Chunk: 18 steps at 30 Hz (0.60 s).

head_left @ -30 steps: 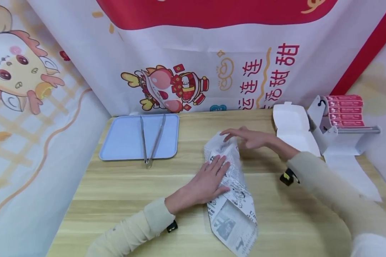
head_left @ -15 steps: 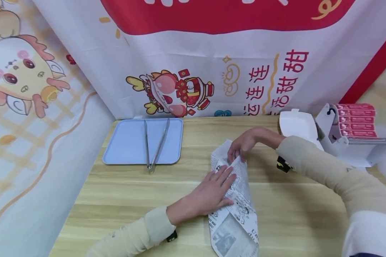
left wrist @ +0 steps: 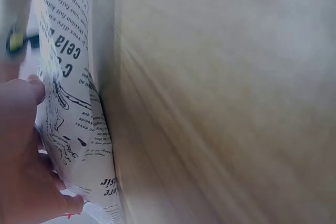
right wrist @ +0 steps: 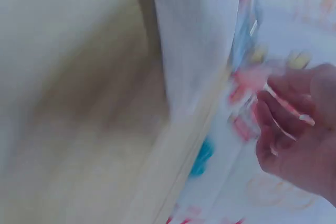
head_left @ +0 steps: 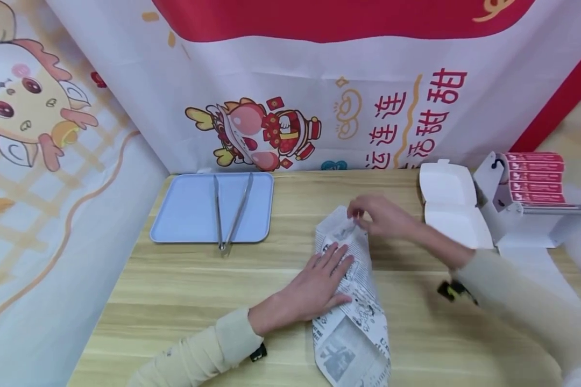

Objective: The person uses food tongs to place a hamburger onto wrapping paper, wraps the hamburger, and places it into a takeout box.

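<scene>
A wrapped bundle of printed newspaper-style paper (head_left: pixel 363 312) lies lengthwise on the table, its far end narrowed and its near end a flat layered flap. My left hand (head_left: pixel 314 287) rests on it with fingers spread fairly straight across the middle. The left wrist view shows the printed side of the paper (left wrist: pixel 71 103) under those fingertips. At the far right edge of the bundle is my right hand (head_left: pixel 380 217), fingers loosely bent. In the right wrist view the right hand (right wrist: pixel 299 124) has nothing visible between its thumb and fingers, beside the blurred pale paper (right wrist: pixel 197 35).
A blue tray (head_left: pixel 189 209) with metal tongs (head_left: pixel 242 209) across it stands at the back left. At the back right are an opened white takeaway box (head_left: pixel 447 185) and a dispenser with a red label roll (head_left: pixel 535 177). A printed banner (head_left: pixel 281 59) hangs behind the table.
My right hand went down to the paper's far end with fingers bunched on the fold, then lifted back up and away. The left hand has stayed on the bundle.
</scene>
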Each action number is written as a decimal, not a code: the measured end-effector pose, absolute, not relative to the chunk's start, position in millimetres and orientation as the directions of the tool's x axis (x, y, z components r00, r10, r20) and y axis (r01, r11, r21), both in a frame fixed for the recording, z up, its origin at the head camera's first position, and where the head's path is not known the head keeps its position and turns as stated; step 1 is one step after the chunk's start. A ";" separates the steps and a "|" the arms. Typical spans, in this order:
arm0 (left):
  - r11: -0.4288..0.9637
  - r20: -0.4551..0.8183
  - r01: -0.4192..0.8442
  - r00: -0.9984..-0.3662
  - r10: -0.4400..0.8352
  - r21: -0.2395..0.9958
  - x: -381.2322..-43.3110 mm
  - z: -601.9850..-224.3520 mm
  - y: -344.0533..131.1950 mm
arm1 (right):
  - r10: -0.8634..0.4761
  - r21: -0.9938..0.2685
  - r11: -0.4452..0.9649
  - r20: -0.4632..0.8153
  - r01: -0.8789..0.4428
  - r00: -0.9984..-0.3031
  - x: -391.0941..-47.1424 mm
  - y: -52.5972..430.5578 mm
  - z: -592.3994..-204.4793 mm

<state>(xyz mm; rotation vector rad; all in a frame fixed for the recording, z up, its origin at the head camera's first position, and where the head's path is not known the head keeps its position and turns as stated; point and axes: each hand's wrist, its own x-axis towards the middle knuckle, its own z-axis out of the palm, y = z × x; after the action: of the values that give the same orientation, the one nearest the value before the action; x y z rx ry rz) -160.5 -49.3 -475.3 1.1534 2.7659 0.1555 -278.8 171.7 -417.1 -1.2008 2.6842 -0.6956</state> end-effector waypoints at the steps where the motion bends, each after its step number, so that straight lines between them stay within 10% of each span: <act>1: 0.698 -0.080 0.697 -0.696 0.714 0.167 -160.6 -475.6 -49.9 | -0.704 -0.419 0.597 0.134 -0.684 -0.697 -258.2 170.2 -417.3; 9: 0.636 0.021 0.598 -0.737 0.676 0.488 -165.6 -475.8 -71.1 | -0.646 -0.295 0.690 0.159 -0.661 -0.746 -158.4 155.2 -439.8; 14: 0.580 -0.027 0.251 -0.904 0.427 0.775 -159.4 -474.0 -93.0 | -0.621 -0.316 0.708 0.147 -0.631 -0.770 -149.3 155.3 -442.1; 18: 0.448 -0.210 -0.032 -0.911 0.354 0.894 -160.8 -477.7 -93.4 | -0.616 -0.334 0.703 0.157 -0.628 -0.772 -142.9 157.8 -444.2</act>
<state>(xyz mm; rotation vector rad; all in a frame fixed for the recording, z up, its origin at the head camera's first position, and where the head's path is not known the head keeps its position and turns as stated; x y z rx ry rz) -160.8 -93.4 -477.7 0.2733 2.3373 1.4538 -142.9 157.8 -444.2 -1.0709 2.9297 -0.5944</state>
